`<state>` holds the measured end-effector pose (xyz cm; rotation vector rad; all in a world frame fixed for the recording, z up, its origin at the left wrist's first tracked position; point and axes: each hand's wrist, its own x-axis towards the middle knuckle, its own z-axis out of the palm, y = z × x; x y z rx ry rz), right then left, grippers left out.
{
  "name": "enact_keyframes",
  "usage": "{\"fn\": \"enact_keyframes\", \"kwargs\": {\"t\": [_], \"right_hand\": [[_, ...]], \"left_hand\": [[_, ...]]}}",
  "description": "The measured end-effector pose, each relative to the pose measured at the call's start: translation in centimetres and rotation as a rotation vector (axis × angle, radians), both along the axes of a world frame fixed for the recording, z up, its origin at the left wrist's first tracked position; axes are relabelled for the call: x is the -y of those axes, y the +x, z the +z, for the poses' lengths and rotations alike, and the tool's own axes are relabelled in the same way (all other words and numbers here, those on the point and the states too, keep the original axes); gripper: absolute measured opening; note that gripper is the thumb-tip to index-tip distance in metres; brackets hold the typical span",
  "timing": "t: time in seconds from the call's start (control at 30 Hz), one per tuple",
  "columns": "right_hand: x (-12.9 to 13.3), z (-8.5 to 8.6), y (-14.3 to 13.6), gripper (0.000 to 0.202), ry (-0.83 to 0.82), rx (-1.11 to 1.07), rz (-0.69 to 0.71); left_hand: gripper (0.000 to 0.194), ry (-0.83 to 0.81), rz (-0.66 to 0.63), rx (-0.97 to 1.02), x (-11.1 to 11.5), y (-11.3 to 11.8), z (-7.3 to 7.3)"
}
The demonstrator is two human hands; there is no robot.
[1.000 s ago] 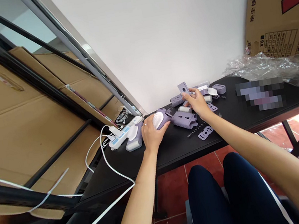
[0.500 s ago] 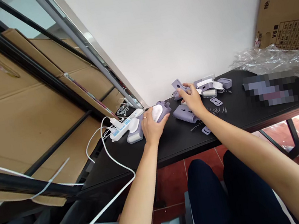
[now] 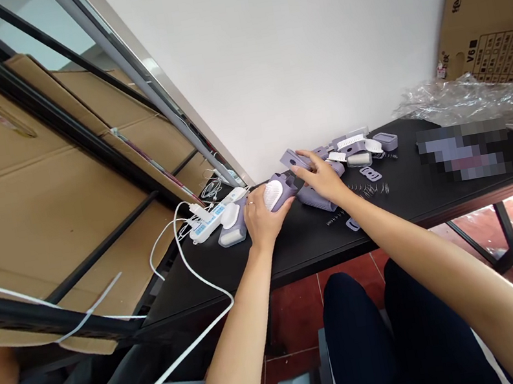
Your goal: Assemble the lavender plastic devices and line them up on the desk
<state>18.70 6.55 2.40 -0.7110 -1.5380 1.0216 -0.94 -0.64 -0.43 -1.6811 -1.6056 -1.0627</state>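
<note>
My left hand (image 3: 261, 217) is wrapped round a purple device with a white bristled oval pad (image 3: 274, 194) over the black table. Just right of it, my right hand (image 3: 320, 178) pinches a flat purple part with a dark hole (image 3: 293, 159), held up near the device's end. Below the right hand lies a ribbed purple casing (image 3: 315, 199), partly hidden by it. Further right are white bristled pads (image 3: 350, 141), a purple open box-shaped part (image 3: 386, 141), a small purple plate (image 3: 371, 173) and several small springs (image 3: 371, 190).
Left of my left hand, another purple device (image 3: 232, 232) lies beside a white power strip (image 3: 206, 225). A white cable (image 3: 190, 265) hangs over the table edge. Clear plastic wrap (image 3: 478, 102) and a cardboard box (image 3: 492, 15) stand at the right. A person's arm shows at lower left.
My right hand has moved left with the purple part, closer to the device in my left hand. More of the other person's arm shows at lower left.
</note>
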Motion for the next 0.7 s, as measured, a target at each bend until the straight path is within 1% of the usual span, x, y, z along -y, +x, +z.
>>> {"fn": "enact_keyframes", "kwargs": {"t": [0.2, 0.33, 0.47, 0.53, 0.7], "right_hand": [[0.33, -0.28, -0.08, 0.058, 0.057, 0.106, 0.021], [0.13, -0.51, -0.2, 0.06, 0.078, 0.123, 0.073], [0.02, -0.68, -0.23, 0.072, 0.034, 0.144, 0.081], [0.02, -0.66, -0.22, 0.075, 0.014, 0.148, 0.085], [0.16, -0.32, -0.25, 0.066, 0.073, 0.134, 0.061]], "left_hand": [[0.068, 0.013, -0.009, -0.006, 0.06, 0.11, 0.01], [0.068, 0.012, -0.008, -0.009, 0.19, 0.22, 0.11], [0.068, 0.004, -0.004, -0.01, 0.24, 0.25, 0.15], [0.068, 0.009, -0.004, -0.014, 0.26, 0.25, 0.18], [0.067, -0.006, -0.012, -0.039, 0.36, 0.36, 0.28]]}}
